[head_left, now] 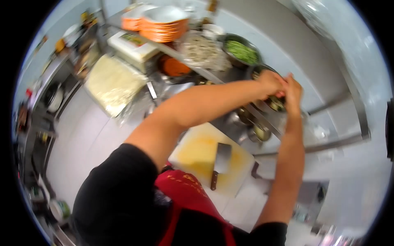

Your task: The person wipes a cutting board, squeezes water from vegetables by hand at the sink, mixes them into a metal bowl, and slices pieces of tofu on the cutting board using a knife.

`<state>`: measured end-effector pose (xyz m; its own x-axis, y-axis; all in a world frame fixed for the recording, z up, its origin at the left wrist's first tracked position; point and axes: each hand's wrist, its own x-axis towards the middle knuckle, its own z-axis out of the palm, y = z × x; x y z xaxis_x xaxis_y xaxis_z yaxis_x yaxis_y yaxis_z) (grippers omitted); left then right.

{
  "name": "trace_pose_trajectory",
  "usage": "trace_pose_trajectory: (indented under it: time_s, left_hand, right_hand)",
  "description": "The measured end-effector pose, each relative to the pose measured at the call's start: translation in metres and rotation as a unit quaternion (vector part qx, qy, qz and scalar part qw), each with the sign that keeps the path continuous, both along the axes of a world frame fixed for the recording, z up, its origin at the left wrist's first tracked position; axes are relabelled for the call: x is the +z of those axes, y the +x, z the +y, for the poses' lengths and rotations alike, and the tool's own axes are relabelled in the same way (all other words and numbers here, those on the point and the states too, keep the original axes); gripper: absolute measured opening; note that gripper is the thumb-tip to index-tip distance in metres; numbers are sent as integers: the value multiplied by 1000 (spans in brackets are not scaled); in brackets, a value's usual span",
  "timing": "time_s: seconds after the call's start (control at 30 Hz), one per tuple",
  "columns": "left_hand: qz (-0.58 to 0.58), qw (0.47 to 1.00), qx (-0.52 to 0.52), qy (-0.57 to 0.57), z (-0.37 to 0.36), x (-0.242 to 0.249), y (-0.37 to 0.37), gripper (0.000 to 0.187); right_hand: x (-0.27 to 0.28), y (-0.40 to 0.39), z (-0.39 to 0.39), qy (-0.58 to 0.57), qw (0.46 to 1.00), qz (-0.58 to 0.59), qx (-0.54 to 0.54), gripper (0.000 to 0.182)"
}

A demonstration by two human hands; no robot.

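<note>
My left hand (271, 84) and my right hand (293, 91) meet at the shelf on the upper right, fingers closed and touching. What they hold, if anything, is hidden and blurred. Beneath them is a dark metal bowl (254, 74) with dark and pale green pieces (276, 104) in it. Beside it stands a metal bowl of chopped green vegetable (241, 51). Lower down, a cleaver (223, 159) with a brown handle lies on a yellow-stained white cutting board (197, 143).
Orange-rimmed dishes (164, 28) are stacked at the upper left, near a plastic bag of pale pieces (201, 51). Small metal pots (259, 133) sit below the metal shelf edge (213, 77). A plastic-wrapped pale slab (115, 84) lies at the left.
</note>
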<state>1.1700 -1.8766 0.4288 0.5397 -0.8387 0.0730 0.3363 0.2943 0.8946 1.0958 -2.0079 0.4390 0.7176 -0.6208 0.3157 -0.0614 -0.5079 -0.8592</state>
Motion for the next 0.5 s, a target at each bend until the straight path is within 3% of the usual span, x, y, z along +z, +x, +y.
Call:
trace_pose_trajectory:
  time_s: [0.03,0.07,0.1,0.13,0.2,0.27,0.3,0.37,0.5]
  left_hand:
    - [10,1000,18,0,-1,3,-1,3]
    - [-30,998,51,-23,-6,-3,0,1]
    - [-185,980,77,-2,-16,-9,7,4]
    - [-216,972,68,58,-14,-5,8,5]
    - [-289,949,107,73,-17,-7,4,8]
    - [-525,834,136,102,-17,-13,10,13]
    - [-525,834,139,103,-13,-12,6,13]
    - [-617,743,55,252,-3,-5,-1,19]
    - [-629,747,50,210,4,1,7,19]
  right_hand:
    - [-7,3,-24,-129,991,5,-28,46]
    - [-11,3,-36,-161,985,10,-57,43]
    - [-9,-2,-39,-195,977,-1,-83,41]
    - [-3,-2,-27,-158,981,-33,-110,39]
    - [6,-5,-9,-146,982,30,-118,35]
    - [5,-6,-13,-288,947,65,-130,30]
    - [3,-6,-15,-313,939,73,-123,26]
    - [2,-9,-19,-323,938,62,-111,25]
    - [19,-14,0,-298,943,75,-127,22]
